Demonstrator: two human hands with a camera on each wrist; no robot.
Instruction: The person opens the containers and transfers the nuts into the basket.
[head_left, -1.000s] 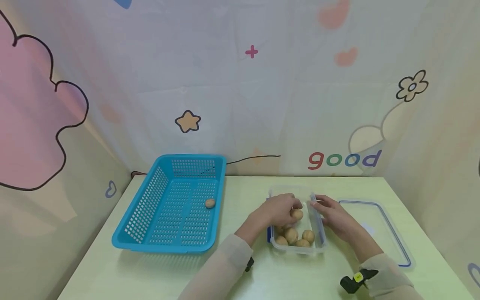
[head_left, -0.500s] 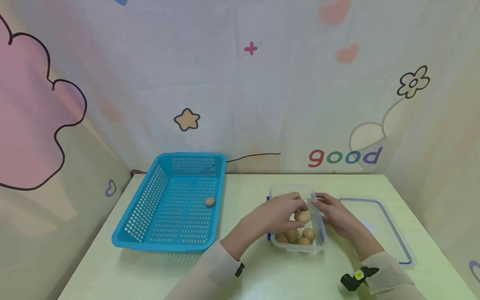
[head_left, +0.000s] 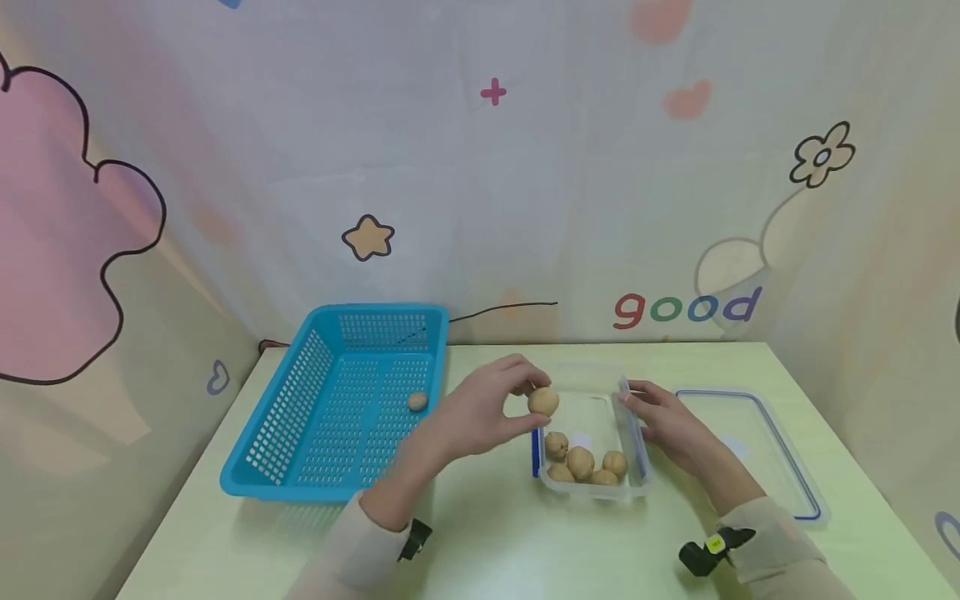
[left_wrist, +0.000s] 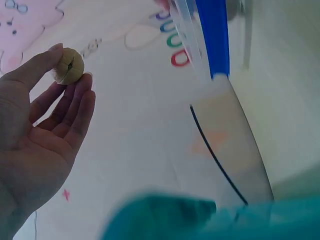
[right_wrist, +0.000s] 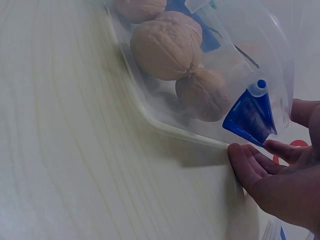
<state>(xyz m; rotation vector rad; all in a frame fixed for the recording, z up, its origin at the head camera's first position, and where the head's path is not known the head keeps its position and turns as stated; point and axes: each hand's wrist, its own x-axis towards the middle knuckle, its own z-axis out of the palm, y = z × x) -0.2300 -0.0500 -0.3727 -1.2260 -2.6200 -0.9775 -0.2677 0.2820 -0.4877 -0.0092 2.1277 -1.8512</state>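
My left hand (head_left: 480, 408) pinches a walnut (head_left: 543, 402) between thumb and fingertips, just above the left side of a clear plastic food container (head_left: 600, 492). In the left wrist view the walnut (left_wrist: 69, 66) sits at the fingertips, the palm showing. Several walnuts (head_left: 581, 463) lie in the near part of the container. My right hand (head_left: 671, 425) grips the container's right wall, thumb at the rim and fingers outside. The right wrist view shows its fingertips against the wall beside a blue latch (right_wrist: 252, 115).
A blue perforated basket (head_left: 352, 417) stands on the table at left, with one walnut (head_left: 417, 402) by its right wall. The container's clear lid (head_left: 780, 467), edged by a blue seal, lies at right. A printed curtain (head_left: 540, 208) hangs behind the table.
My left hand has picked a walnut up out of the container and moved left and up with it. My right hand has stayed on the container's side.
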